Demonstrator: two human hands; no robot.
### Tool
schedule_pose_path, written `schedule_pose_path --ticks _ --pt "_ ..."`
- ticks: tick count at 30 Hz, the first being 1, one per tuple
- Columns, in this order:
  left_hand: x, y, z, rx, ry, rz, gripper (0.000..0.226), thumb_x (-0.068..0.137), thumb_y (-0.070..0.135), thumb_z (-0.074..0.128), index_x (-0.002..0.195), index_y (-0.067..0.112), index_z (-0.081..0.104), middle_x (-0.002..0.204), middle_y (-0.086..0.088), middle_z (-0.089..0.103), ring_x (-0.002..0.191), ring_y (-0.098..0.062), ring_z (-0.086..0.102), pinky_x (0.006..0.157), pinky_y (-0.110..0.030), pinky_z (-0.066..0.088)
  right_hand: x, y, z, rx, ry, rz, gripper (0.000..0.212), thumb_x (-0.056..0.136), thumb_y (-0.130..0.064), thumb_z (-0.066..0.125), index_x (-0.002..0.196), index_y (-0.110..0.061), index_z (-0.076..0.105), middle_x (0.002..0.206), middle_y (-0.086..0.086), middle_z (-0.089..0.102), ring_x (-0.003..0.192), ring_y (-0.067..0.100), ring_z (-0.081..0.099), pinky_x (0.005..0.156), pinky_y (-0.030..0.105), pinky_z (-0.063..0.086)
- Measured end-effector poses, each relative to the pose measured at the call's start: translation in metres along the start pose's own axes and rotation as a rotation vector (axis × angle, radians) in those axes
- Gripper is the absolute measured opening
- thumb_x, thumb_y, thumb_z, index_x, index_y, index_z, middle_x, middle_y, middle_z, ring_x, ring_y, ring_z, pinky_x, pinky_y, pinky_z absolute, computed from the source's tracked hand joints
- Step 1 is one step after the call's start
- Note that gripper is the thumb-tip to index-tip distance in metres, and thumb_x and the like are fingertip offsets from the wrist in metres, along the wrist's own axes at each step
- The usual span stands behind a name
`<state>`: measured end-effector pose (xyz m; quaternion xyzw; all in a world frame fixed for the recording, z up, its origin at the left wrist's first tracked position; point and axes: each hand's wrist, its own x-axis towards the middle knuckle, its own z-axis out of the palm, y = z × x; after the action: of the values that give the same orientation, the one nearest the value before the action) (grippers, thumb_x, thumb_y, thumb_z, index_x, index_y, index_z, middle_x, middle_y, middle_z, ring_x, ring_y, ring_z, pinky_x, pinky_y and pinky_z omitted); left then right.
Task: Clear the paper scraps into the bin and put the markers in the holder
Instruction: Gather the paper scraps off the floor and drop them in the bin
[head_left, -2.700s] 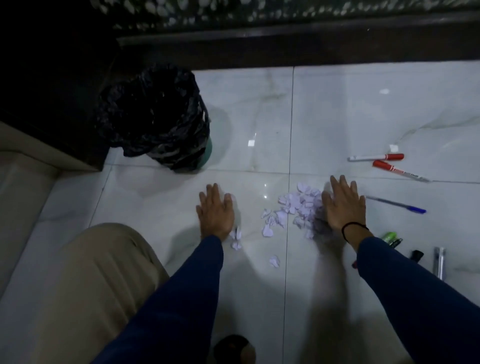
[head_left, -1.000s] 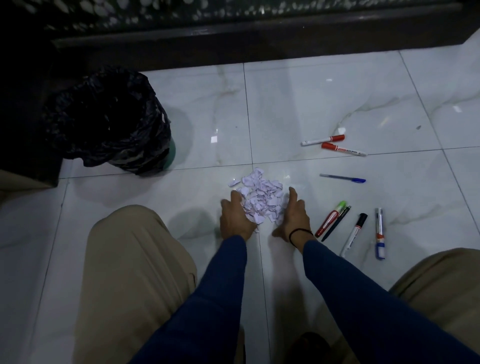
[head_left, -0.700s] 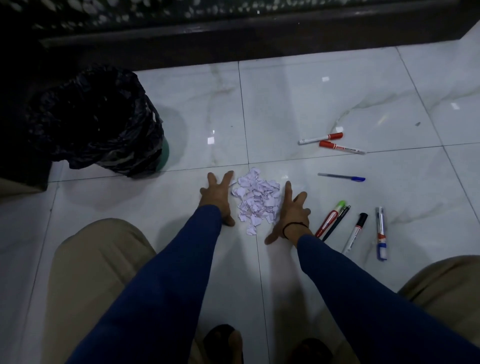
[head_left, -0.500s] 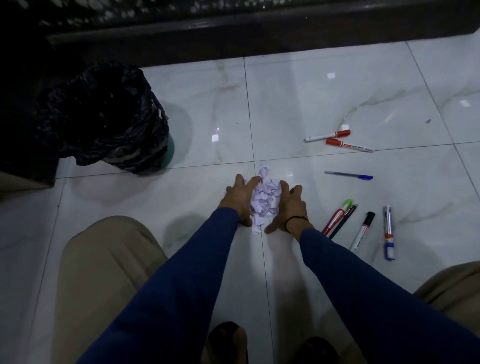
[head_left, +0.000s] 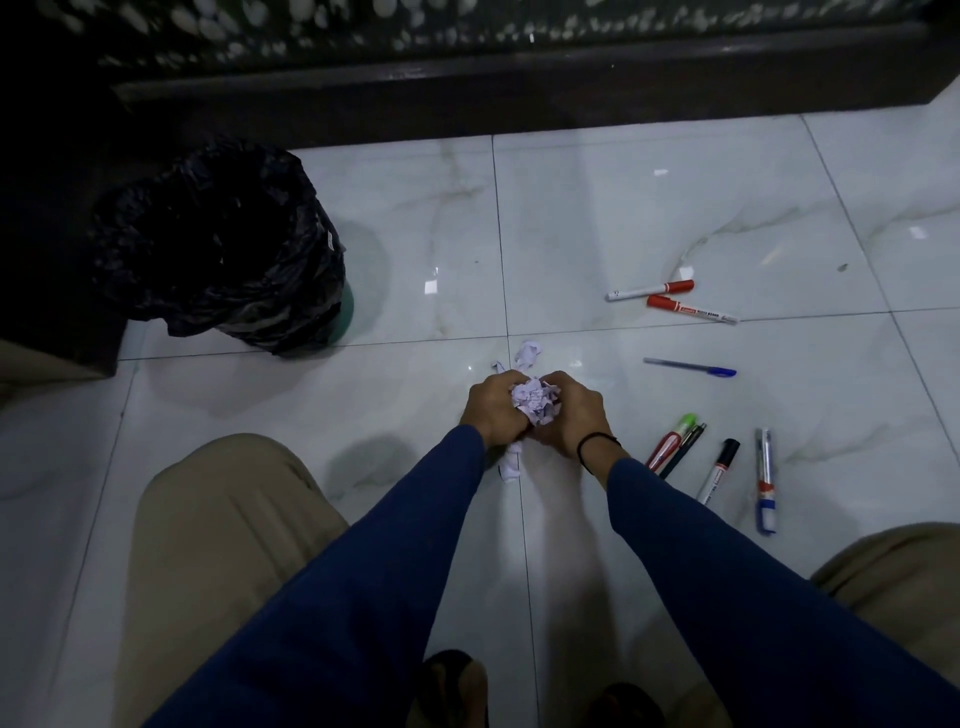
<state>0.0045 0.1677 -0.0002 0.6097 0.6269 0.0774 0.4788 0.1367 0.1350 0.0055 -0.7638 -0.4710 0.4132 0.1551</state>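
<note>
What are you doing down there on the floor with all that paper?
A person is crouched on the tiled floor, pressing a bunch of paper scraps together between the left hand and right hand. A few scraps lie loose beside them. The black-lined bin waits to the left. The markers and pens lie on the floor to the right. No holder is in view.

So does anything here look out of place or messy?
Yes. Pens and markers lie scattered on the floor, and a few paper scraps have escaped the bundle squeezed between both hands, lying loose in front of and under them.
</note>
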Motion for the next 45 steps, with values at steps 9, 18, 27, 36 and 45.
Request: schedule_pose_path --ticks 9,18,27,36,45 --pt "-0.029 0.032 -0.058 -0.344 0.066 -0.071 0.034 0.072 0.005 0.071 0.1 0.022 0.075 0.094 0.0 0.076 0.091 -0.023 0.074 0.078 -0.039 0.065 -0.014 -0.066 -0.042 0.008 -0.046 -0.146 0.056 0.064 -0.008 0.083 0.116 -0.016 0.066 0.105 0.005 0.07 0.09 0.018 0.067 0.08 0.024 0.056" --pt "-0.056 0.056 -0.187 -0.628 0.233 -0.016 0.042 0.059 -0.007 0.071 0.097 0.011 0.072 0.093 -0.014 0.076 0.078 -0.026 0.068 0.078 -0.05 0.061 -0.018 -0.21 -0.057 -0.077 -0.057 -0.379 0.044 0.068 -0.017 0.083 0.11 -0.016 0.068 0.096 0.002 0.069 0.091 0.019 0.065 0.082 0.021 0.052" --pt "-0.064 0.038 -0.327 -0.792 0.409 -0.024 0.031 0.073 -0.018 0.069 0.098 0.001 0.07 0.092 -0.018 0.071 0.081 -0.03 0.068 0.075 -0.044 0.06 0.002 -0.362 -0.004 -0.172 -0.048 -0.529 0.033 0.071 -0.034 0.079 0.099 -0.02 0.068 0.094 0.003 0.066 0.085 0.023 0.061 0.07 0.025 0.047" --pt "-0.05 -0.013 -0.389 -0.841 0.383 -0.253 0.027 0.094 -0.016 0.049 0.095 0.011 0.055 0.109 -0.012 0.057 0.098 -0.025 0.06 0.074 -0.041 0.06 0.018 -0.405 0.078 -0.124 -0.211 -0.328 0.04 0.068 -0.035 0.08 0.099 -0.017 0.062 0.1 0.003 0.064 0.088 0.023 0.062 0.076 0.027 0.051" --pt "-0.055 -0.008 -0.386 -0.753 0.369 -0.271 0.04 0.096 -0.016 0.049 0.128 0.006 0.056 0.124 -0.009 0.041 0.116 -0.03 0.042 0.092 -0.055 0.056 0.026 -0.394 0.075 0.157 -0.168 -0.275 0.049 0.079 -0.008 0.071 0.125 -0.021 0.063 0.126 0.005 0.063 0.099 0.029 0.07 0.083 0.039 0.061"
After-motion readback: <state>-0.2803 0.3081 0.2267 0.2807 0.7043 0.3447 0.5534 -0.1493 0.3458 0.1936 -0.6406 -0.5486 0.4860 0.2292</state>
